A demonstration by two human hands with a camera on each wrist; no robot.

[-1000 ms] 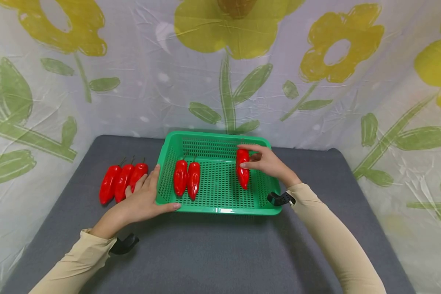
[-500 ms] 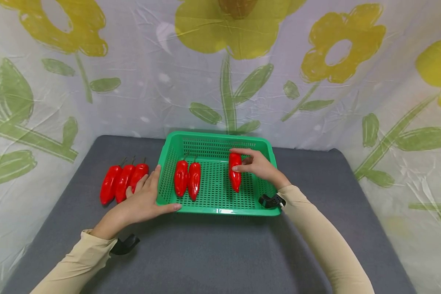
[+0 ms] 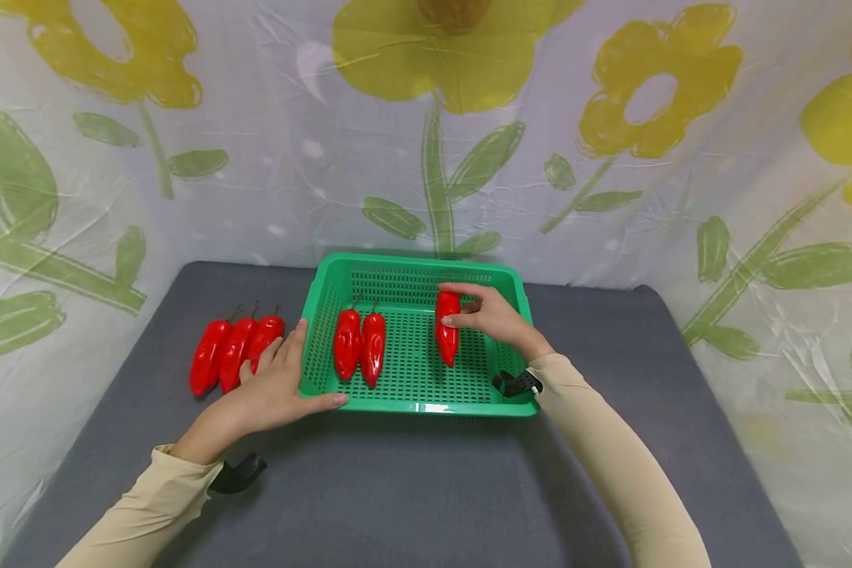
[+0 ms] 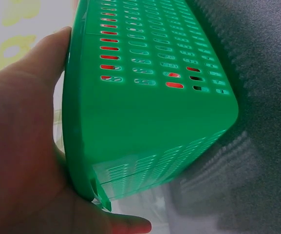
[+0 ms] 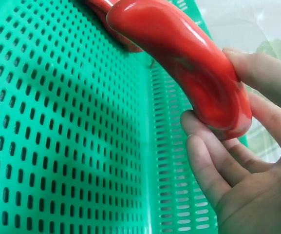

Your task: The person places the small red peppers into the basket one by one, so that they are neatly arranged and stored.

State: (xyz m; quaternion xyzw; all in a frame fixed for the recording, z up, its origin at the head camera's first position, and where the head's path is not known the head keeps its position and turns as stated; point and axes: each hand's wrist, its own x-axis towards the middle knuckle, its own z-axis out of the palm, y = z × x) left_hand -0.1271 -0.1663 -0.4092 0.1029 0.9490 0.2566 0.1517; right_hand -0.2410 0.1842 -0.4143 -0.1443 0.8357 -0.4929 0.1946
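Pinched between the thumb and fingers of my right hand (image 3: 495, 317) is a glossy red pepper (image 3: 447, 341), hanging tip down inside the green plastic basket (image 3: 390, 406). The right wrist view shows this pepper, curved and shiny, above the slotted basket floor; whether its tip touches the floor I cannot tell. A pair of red peppers (image 3: 373, 351) lies side by side in the basket's left part. My left hand (image 3: 270, 394) rests on the basket's front-left corner, fingers along the left side and thumb on the front rim. In the left wrist view it spans the basket corner (image 4: 130, 117).
Left of the basket, three red peppers (image 3: 210, 359) lie in a row on the grey cloth-covered table (image 3: 426, 489), the nearest partly behind my left fingers. A flower-printed curtain (image 3: 270, 197) stands behind the table and at both sides.
My right hand has moved left within the basket, carrying the red pepper toward the pair lying there. The left hand stays on the basket's corner.
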